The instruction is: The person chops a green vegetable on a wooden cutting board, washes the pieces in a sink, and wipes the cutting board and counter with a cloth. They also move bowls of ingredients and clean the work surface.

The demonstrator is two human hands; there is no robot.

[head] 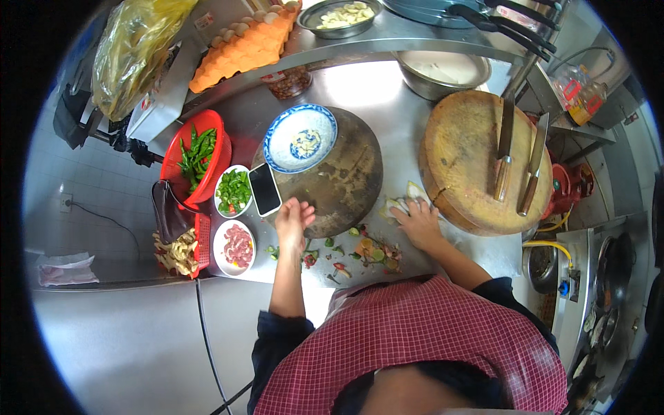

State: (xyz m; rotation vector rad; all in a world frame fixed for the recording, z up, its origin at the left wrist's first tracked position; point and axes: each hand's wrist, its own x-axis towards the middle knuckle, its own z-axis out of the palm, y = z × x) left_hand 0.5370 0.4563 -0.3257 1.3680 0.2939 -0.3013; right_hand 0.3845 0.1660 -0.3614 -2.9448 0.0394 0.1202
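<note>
My left hand (294, 220) hovers at the near-left edge of a dark round chopping board (353, 181), fingers loosely curled and nothing visible in them. Close to it lies a phone with a dark screen (265, 190), partly on the board. A blue-and-white bowl (277, 148) with chopped pale bits (306, 143) rests on the board's far left. My right hand (421, 225) presses a pale crumpled cloth (415, 191) onto the steel counter (399, 124), between the two boards. Vegetable trimmings (376, 252), including pepper stems, lie scattered near the counter's front edge.
Two cleavers (503, 150) (537, 161) lie on a thick wooden block (461, 155) at right. At left stand a red basket of green peppers (220, 161), a bowl of cut peppers (233, 192), a bowl of sliced meat (238, 246) and a ginger basket (203, 244). A shelf (363, 47) crosses behind.
</note>
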